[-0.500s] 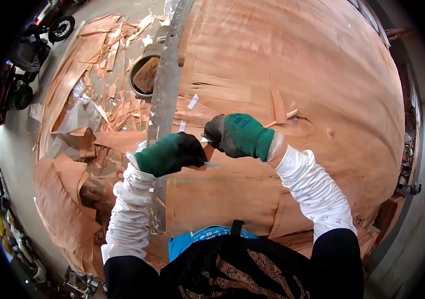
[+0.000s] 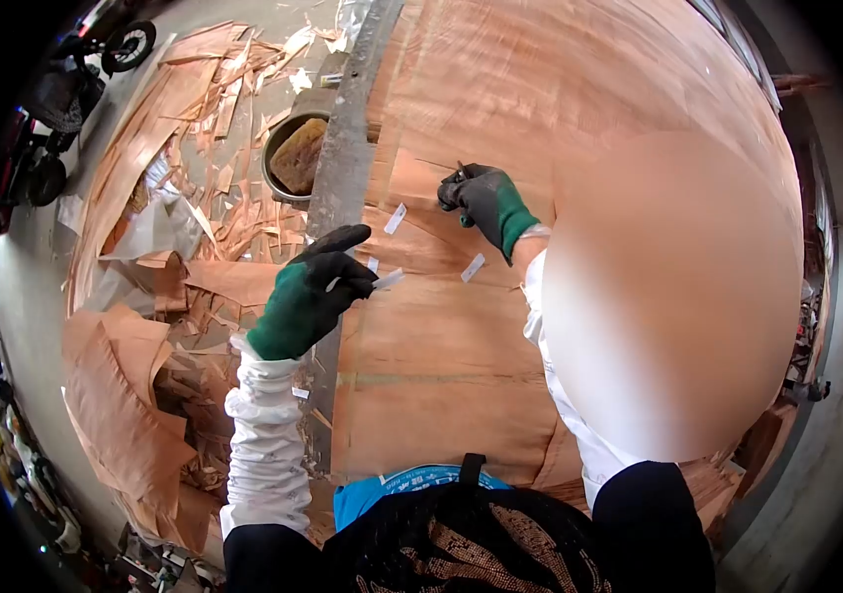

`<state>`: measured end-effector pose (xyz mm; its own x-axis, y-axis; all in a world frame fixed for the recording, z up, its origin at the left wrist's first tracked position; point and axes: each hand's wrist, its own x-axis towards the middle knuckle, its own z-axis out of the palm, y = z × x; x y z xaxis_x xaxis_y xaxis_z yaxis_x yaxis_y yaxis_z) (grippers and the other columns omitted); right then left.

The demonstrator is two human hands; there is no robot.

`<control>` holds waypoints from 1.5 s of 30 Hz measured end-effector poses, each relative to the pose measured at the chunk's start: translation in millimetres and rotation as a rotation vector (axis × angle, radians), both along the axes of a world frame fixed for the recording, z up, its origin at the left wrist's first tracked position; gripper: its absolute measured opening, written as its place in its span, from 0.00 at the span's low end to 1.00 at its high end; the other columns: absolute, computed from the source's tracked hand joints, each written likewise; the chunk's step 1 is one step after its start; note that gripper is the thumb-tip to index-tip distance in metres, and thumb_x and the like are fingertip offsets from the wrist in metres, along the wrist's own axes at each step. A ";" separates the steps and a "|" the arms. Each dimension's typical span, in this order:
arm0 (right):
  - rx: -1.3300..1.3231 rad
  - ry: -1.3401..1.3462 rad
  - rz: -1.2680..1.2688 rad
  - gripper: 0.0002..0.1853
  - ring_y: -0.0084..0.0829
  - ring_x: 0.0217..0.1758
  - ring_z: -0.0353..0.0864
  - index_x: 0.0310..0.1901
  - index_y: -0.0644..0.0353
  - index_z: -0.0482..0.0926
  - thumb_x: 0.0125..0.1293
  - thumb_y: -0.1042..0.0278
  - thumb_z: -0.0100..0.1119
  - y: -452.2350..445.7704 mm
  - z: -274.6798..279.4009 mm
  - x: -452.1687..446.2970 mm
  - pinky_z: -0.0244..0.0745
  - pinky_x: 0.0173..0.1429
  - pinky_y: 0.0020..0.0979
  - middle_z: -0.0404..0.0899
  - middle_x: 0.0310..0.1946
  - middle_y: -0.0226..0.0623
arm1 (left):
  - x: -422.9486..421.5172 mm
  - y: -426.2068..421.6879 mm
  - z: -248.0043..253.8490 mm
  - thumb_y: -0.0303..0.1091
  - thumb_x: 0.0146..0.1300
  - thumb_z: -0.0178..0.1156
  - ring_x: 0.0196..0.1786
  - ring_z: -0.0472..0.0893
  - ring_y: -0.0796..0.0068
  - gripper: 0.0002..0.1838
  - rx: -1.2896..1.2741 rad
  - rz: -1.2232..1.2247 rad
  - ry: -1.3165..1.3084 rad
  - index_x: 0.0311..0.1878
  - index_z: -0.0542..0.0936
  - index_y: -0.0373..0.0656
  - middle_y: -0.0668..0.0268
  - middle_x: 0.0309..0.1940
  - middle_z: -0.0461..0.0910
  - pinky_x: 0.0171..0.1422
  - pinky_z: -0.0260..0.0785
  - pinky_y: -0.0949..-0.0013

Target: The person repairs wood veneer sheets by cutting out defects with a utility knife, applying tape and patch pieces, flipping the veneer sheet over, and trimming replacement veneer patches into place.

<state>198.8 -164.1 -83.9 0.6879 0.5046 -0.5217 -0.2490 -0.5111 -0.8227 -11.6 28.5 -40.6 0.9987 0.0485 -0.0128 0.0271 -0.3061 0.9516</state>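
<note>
My left hand (image 2: 310, 295), in a green and black glove, is at the sheet's left edge, its fingertips pinching a small white strip (image 2: 388, 280). Farther up and to the right, my right hand (image 2: 488, 206) has its gloved fingers curled round something small and dark, too little of it showing to name. Both are over a large reddish wood veneer sheet (image 2: 441, 415). A small veneer piece (image 2: 415, 176) lies just left of my right fingers. White strips lie on the sheet, one (image 2: 396, 218) between the hands and another (image 2: 473, 267) below my right hand.
A grey metal edge (image 2: 345, 148) runs along the sheet's left side. Beside it is a round container (image 2: 277, 180) with a brown block inside. Torn veneer scraps (image 2: 238, 282) and clear plastic (image 2: 166, 229) cover the floor at left. A motorbike wheel (image 2: 129, 45) stands at upper left. A blur hides the right.
My hands have come apart, the right moving up and the left slightly left and opening out round the strip. A veneer piece and another white strip now show on the sheet.
</note>
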 end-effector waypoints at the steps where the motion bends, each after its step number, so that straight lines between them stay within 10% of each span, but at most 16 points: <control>1: -0.096 -0.066 0.059 0.05 0.24 0.22 0.73 0.31 0.62 0.78 0.58 0.71 0.58 4.4 -4.3 1.8 0.70 0.26 0.26 0.77 0.23 0.34 | 4.8 -1.9 -3.9 0.18 0.52 0.65 0.60 0.77 0.61 0.07 0.078 -0.011 -0.054 0.36 0.80 0.35 0.51 0.61 0.73 0.53 0.73 0.64; 9: -0.480 -0.820 0.770 0.11 0.43 0.42 0.82 0.34 0.61 0.82 0.51 0.64 0.61 4.1 -24.5 16.5 0.76 0.46 0.36 0.84 0.38 0.44 | 48.0 -14.2 -19.0 0.21 0.48 0.66 0.64 0.72 0.52 0.07 0.380 -0.113 -0.187 0.31 0.81 0.40 0.49 0.59 0.74 0.62 0.69 0.59; 12: -0.425 -0.401 0.385 0.15 0.47 0.45 0.81 0.35 0.62 0.82 0.53 0.59 0.58 10.1 -37.5 17.7 0.75 0.50 0.38 0.82 0.42 0.48 | 65.1 -15.7 -36.7 0.20 0.46 0.64 0.64 0.72 0.51 0.07 0.409 -0.139 -0.236 0.29 0.80 0.43 0.49 0.58 0.74 0.63 0.68 0.58; 16: -0.541 -0.530 0.488 0.18 0.50 0.48 0.79 0.38 0.64 0.82 0.54 0.57 0.57 14.2 -28.9 20.1 0.74 0.52 0.38 0.80 0.45 0.52 | 83.1 -17.0 -56.7 0.22 0.45 0.64 0.62 0.73 0.51 0.06 0.544 -0.185 -0.179 0.28 0.81 0.43 0.50 0.58 0.75 0.63 0.68 0.60; 21: -0.379 -0.581 0.215 0.16 0.34 0.49 0.81 0.48 0.63 0.80 0.56 0.77 0.58 8.9 30.5 0.8 0.75 0.51 0.29 0.82 0.46 0.43 | 85.8 -21.8 -52.9 0.23 0.46 0.64 0.63 0.72 0.54 0.05 0.649 -0.198 -0.112 0.29 0.82 0.43 0.53 0.59 0.75 0.63 0.69 0.63; 24: -0.033 -0.638 0.298 0.21 0.37 0.50 0.81 0.53 0.61 0.77 0.55 0.78 0.60 13.7 7.2 -4.5 0.76 0.53 0.32 0.81 0.48 0.43 | 85.5 -22.4 -51.3 0.25 0.48 0.64 0.62 0.72 0.56 0.07 0.684 -0.213 -0.093 0.34 0.83 0.42 0.54 0.59 0.74 0.62 0.69 0.64; 29: -0.497 -0.848 0.644 0.20 0.43 0.51 0.80 0.53 0.43 0.78 0.58 0.71 0.61 46.6 17.3 -7.5 0.77 0.51 0.38 0.79 0.47 0.39 | 89.2 -22.2 -70.6 0.28 0.49 0.63 0.59 0.74 0.57 0.14 0.747 -0.209 -0.077 0.42 0.82 0.40 0.55 0.59 0.74 0.59 0.71 0.64; 35: -0.409 -1.149 0.687 0.09 0.43 0.45 0.81 0.43 0.47 0.79 0.61 0.66 0.55 45.1 -21.1 -2.0 0.77 0.45 0.39 0.80 0.44 0.36 | 88.9 -20.9 -65.8 0.28 0.50 0.63 0.56 0.77 0.59 0.13 0.736 -0.210 -0.028 0.41 0.83 0.42 0.56 0.56 0.77 0.55 0.72 0.64; 45: -0.629 -0.960 0.706 0.17 0.39 0.50 0.80 0.45 0.48 0.80 0.53 0.76 0.60 -3.6 25.9 -0.5 0.76 0.48 0.37 0.80 0.44 0.34 | 105.0 5.7 -51.3 0.27 0.51 0.62 0.52 0.80 0.55 0.02 0.576 -0.391 -0.090 0.30 0.81 0.43 0.53 0.55 0.77 0.54 0.73 0.63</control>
<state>198.3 -167.7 -58.0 0.6034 0.7551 -0.2562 0.7599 -0.6419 -0.1022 93.4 34.2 -91.9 0.9402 -0.3405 -0.0094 -0.2592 -0.7332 0.6287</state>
